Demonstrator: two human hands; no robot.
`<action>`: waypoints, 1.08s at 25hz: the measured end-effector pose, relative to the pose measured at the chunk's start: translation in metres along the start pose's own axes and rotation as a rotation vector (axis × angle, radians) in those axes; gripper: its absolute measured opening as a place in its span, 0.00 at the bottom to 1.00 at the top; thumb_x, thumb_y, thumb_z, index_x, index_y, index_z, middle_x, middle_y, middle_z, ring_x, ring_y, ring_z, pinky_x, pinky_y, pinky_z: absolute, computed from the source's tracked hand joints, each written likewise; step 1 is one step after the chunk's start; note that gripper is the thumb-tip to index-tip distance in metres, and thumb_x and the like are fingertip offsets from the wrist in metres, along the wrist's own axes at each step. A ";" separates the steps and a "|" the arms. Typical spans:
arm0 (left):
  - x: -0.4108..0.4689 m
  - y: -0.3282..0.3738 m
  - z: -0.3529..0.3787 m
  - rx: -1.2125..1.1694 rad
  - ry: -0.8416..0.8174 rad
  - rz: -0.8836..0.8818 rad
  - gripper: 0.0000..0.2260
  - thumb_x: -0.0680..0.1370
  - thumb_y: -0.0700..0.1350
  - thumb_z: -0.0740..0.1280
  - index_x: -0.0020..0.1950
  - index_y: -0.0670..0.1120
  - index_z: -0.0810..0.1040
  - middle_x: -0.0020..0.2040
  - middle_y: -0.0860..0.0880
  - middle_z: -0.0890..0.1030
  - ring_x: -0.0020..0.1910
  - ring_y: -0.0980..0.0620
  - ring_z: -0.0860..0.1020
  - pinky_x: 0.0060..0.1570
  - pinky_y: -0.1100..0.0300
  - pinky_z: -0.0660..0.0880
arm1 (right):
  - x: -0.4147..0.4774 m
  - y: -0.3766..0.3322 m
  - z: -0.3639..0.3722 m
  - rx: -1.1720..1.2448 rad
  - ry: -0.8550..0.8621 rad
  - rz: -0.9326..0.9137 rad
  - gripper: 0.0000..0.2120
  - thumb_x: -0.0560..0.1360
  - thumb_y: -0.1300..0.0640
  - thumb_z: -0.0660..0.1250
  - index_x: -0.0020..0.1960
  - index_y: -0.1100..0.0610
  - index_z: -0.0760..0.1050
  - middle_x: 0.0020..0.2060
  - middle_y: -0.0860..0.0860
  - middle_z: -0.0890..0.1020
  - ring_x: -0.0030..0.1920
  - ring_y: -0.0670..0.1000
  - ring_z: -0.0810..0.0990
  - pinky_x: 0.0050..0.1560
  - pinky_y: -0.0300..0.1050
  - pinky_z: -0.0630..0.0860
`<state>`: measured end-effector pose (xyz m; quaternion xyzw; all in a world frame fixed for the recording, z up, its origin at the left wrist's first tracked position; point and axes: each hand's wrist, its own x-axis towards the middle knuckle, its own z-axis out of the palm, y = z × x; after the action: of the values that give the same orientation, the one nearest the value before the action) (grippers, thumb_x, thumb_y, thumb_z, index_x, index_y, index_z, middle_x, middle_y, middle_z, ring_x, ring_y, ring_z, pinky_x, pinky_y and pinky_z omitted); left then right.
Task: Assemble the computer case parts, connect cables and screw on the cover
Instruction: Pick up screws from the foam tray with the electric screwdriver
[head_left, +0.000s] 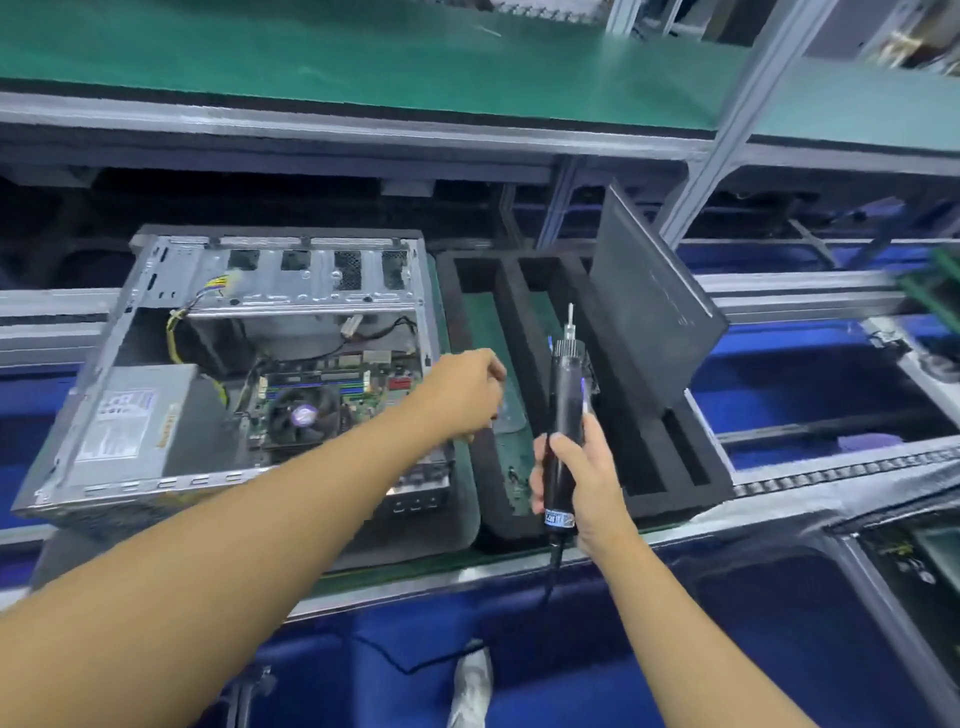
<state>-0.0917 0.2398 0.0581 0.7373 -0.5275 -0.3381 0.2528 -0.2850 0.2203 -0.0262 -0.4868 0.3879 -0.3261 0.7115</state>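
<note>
An open grey computer case (156, 291) lies on its side at the left, showing a motherboard with a round fan (301, 413), a power supply (130, 421) and loose cables. My left hand (467, 389) reaches past the case's right edge over the black foam tray (524, 322), fingers curled; whether it holds anything is hidden. My right hand (576, 467) grips a black electric screwdriver (563, 415) upright, bit pointing up. The dark side cover panel (649, 301) leans in the tray's right slot.
A green conveyor mat (415, 564) carries the case and tray. Blue bins (810, 374) sit to the right and below. An aluminium frame post (727, 130) and a green upper shelf (311, 52) stand behind. The screwdriver's cord (550, 587) hangs over the front edge.
</note>
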 end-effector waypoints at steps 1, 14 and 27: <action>0.021 0.006 0.016 0.033 -0.054 -0.052 0.13 0.78 0.36 0.58 0.57 0.47 0.78 0.49 0.44 0.84 0.45 0.44 0.84 0.42 0.53 0.82 | 0.008 -0.001 -0.024 -0.030 -0.011 0.048 0.28 0.71 0.51 0.73 0.68 0.49 0.67 0.37 0.57 0.76 0.29 0.56 0.73 0.27 0.47 0.74; 0.155 -0.027 0.176 0.196 -0.080 -0.607 0.13 0.80 0.33 0.59 0.62 0.36 0.75 0.62 0.38 0.78 0.61 0.40 0.77 0.53 0.56 0.74 | 0.072 0.039 -0.109 -0.152 -0.058 0.340 0.36 0.69 0.48 0.70 0.73 0.40 0.59 0.35 0.52 0.81 0.32 0.55 0.78 0.34 0.48 0.78; 0.146 -0.060 0.222 0.138 0.017 -0.543 0.11 0.79 0.38 0.62 0.61 0.39 0.74 0.54 0.42 0.78 0.54 0.42 0.79 0.45 0.58 0.73 | 0.080 0.043 -0.116 -0.217 -0.146 0.281 0.15 0.78 0.58 0.66 0.61 0.44 0.71 0.34 0.54 0.76 0.29 0.55 0.75 0.34 0.52 0.77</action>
<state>-0.1935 0.1169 -0.1621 0.8699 -0.3304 -0.3503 0.1066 -0.3431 0.1159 -0.1121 -0.5240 0.4322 -0.1439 0.7197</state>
